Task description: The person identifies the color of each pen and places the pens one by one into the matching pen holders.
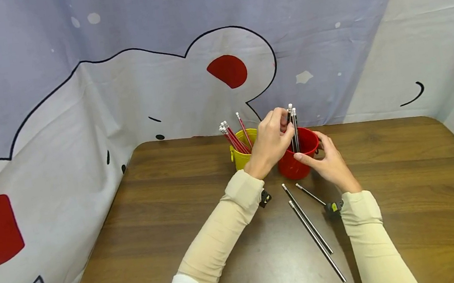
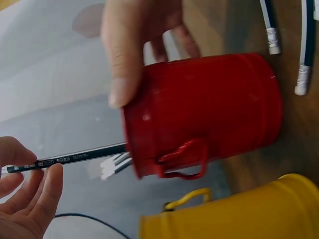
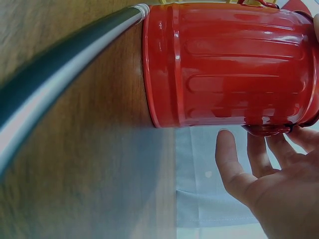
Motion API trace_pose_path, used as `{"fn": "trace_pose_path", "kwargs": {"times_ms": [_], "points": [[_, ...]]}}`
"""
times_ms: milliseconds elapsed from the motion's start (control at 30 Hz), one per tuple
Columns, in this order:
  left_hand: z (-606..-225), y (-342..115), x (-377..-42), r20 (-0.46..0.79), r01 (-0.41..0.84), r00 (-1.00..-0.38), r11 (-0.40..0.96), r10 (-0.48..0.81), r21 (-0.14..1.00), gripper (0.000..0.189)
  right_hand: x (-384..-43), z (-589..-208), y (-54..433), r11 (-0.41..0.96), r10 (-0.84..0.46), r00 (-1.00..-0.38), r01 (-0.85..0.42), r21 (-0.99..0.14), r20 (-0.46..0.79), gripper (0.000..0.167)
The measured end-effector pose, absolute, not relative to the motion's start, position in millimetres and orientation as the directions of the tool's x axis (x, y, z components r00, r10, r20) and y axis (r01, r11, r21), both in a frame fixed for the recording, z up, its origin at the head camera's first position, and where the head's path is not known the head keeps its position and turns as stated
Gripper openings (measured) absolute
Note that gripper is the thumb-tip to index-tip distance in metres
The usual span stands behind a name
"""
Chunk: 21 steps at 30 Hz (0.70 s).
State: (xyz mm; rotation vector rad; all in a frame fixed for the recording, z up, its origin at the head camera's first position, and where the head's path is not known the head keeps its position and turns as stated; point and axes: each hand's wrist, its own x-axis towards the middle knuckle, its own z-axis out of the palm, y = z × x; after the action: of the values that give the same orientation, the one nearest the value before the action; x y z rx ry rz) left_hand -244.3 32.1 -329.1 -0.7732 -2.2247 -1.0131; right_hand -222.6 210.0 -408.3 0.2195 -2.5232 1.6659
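My left hand (image 1: 271, 138) pinches a black pencil (image 2: 89, 153) near its eraser end, between thumb and fingertips. The pencil stands upright over the red bucket (image 1: 295, 168), its lower end hidden behind the rim. Beside it, more black pencils with white eraser ends (image 2: 115, 164) stick out of the bucket. My right hand (image 1: 331, 163) steadies the bucket at its right side, thumb on the near rim and fingers around the side by the small handle. In the right wrist view those fingers (image 3: 257, 154) lie against the bucket's wall near its top.
A yellow bucket (image 1: 241, 161) with several red pencils (image 1: 235, 141) stands left of the red one, partly hidden by my left hand. Three black pencils (image 1: 318, 242) lie on the wooden table (image 1: 168, 216) in front. A printed cloth (image 1: 152, 94) hangs behind the table.
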Motion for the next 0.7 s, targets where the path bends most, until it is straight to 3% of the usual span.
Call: {"fn": "trace_pose_path", "kwargs": {"times_ms": [267,700], "points": [[-352,33,-246,0.673,0.679,-0.690,0.558,0.266,0.476,0.012,-209,-389,201,0.394,-0.052,-0.983,-0.183,-0.901,0.178,0.072],[-370,35,-248,0.641,0.649,-0.723,0.571,0.257,0.503,0.012,-210,-390,201,0.387,-0.050,-0.981,-0.192,-0.902,0.188,0.072]]}}
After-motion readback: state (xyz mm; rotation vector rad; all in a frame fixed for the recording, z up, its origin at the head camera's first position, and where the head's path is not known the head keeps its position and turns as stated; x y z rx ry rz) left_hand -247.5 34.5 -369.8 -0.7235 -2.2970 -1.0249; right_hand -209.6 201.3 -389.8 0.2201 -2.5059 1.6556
